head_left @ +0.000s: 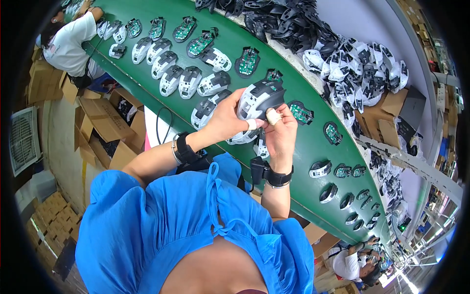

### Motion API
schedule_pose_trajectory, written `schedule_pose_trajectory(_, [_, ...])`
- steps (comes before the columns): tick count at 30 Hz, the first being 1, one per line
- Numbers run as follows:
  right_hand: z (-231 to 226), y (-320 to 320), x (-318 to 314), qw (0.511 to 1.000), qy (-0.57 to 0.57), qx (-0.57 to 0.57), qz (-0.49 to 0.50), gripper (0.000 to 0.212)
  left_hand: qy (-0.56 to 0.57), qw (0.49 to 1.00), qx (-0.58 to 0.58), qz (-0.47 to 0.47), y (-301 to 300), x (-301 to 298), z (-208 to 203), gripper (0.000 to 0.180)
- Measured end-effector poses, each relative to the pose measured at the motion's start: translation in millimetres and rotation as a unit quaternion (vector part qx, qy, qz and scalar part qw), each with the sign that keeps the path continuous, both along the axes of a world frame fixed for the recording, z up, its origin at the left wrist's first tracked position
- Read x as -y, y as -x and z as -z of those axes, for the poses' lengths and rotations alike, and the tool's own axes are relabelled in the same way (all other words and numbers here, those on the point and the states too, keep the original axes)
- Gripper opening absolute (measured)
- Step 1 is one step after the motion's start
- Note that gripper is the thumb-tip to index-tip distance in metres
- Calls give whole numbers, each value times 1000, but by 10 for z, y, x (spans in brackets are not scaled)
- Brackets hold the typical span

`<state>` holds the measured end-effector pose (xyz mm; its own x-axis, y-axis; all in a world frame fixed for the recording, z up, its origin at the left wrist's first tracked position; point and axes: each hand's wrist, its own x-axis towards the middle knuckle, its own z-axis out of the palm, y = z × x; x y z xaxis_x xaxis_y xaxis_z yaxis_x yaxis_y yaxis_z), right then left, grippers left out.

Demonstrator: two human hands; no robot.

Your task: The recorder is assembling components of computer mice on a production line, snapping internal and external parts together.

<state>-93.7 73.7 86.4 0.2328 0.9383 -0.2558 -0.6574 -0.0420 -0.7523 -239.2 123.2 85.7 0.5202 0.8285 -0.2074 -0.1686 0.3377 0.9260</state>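
Over the green table, both hands hold a white and black computer mouse point(260, 98). My left hand point(226, 116) is closed round its left side, the thumb along the near edge. Pressed against the lower right of the shell are the fingers of my right hand point(281, 128). Pale tape wraps a thumb on each hand. Below and beside my hands lie more white and black mouse shells, one point(203, 111) left of my left wrist. A mouse base with a green circuit board point(300, 112) rests just right of my right hand.
Rows of mouse shells point(166, 63) and circuit-board bases point(247, 62) cover the green table point(313, 142). Heaps of black parts point(289, 24) and white shells point(352, 63) line its far side. Cardboard boxes point(105, 117) stand at left. People point(71, 44) sit at both table ends.
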Motion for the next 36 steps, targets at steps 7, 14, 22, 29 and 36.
schedule_pose_trajectory(7, [19,10,156,998,22,33,-58,33,-166,974,-120,96,188,-166,-59,77])
schedule_pose_trajectory(14, [-323,-77,430,966,-24,135,-221,72,-227,930,-59,282,481,78,-291,77])
schedule_pose_trajectory(22, [-633,141,231,926,-78,268,-252,74,-152,962,-73,213,658,117,-366,76])
schedule_pose_trajectory(29, [-393,144,-590,648,-300,692,-109,64,244,937,247,43,562,-426,109,60])
schedule_pose_trajectory(36, [-100,-112,-1598,791,-121,596,-69,31,372,893,253,-12,584,-578,322,48])
